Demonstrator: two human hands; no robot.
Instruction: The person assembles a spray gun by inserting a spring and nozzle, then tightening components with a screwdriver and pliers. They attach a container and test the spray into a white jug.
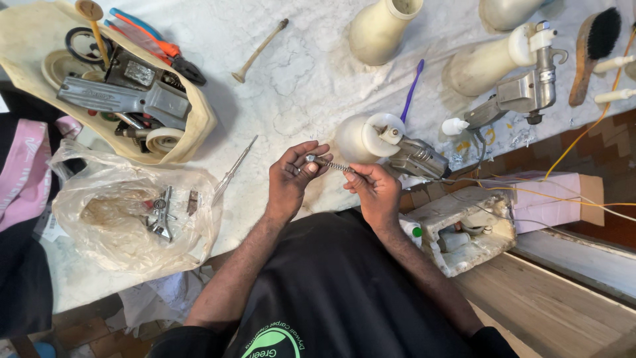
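Both my hands hold one small metal part over the white marble-patterned table (298, 79). My left hand (291, 179) pinches the thicker metal end of a thin rod (317, 160) between thumb and fingers. Along that rod runs a small coil spring (338, 166), and my right hand (374, 189) grips its other end. Just beyond my hands a spray gun with a cream cup (391, 142) lies on its side.
A cream tub (119, 79) of metal tool parts and orange-handled pliers sits at the left. In front of it lies a clear plastic bag (132, 212) with small metal pieces. A second spray gun (517, 79), a brush (593, 46) and yellow cables lie at the right.
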